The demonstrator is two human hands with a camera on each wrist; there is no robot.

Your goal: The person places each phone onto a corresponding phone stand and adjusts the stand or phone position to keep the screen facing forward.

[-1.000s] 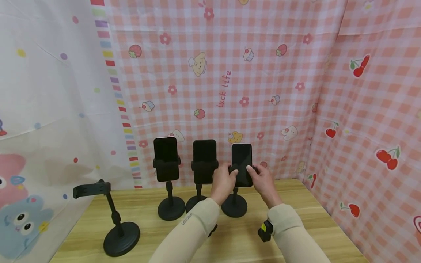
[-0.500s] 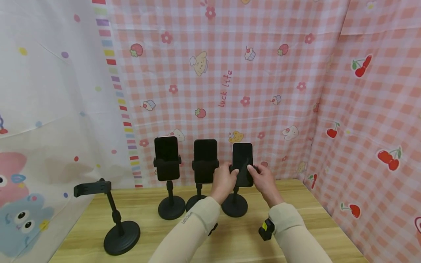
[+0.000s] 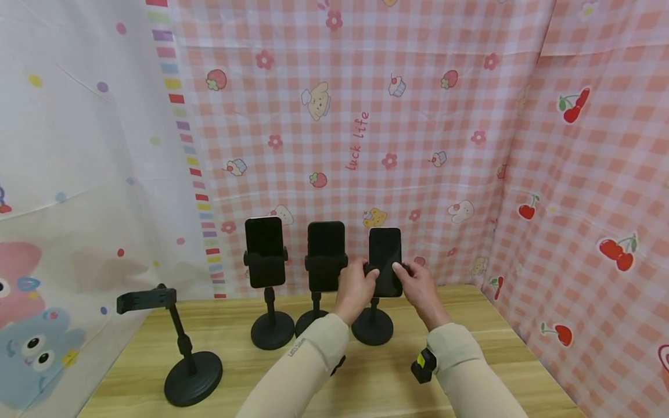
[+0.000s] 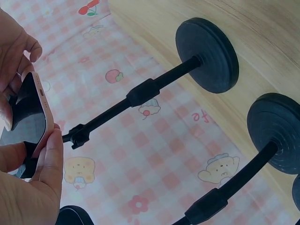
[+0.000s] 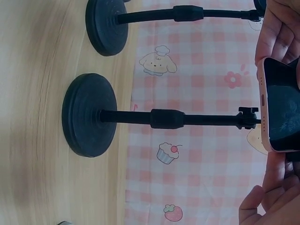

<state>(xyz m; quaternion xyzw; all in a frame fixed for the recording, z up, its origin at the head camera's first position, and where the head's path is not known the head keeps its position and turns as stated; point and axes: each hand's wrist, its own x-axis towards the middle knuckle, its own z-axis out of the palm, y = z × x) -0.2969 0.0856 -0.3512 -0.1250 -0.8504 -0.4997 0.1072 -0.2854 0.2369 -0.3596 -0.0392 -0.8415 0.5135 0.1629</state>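
Upright in the rightmost black phone stand (image 3: 372, 328) sits a smartphone (image 3: 385, 244) with a dark screen; its pinkish edge shows in both wrist views. My left hand (image 3: 356, 290) grips its left side, thumb over the screen edge and fingers behind. On the opposite side my right hand (image 3: 422, 290) holds it the same way, thumb on the glass. Under the hands, most of the stand's clamp is hidden. The right wrist view has the phone (image 5: 281, 108) between both hands, above the stand's pole (image 5: 168, 118).
To the left, two more stands hold a phone with a pale edge (image 3: 265, 244) and a black phone (image 3: 326, 241); the latter is right beside my left hand. A phone stand without a phone (image 3: 193, 377) stands at the front left of the wooden table (image 3: 251, 383). Patterned cloth hangs behind.
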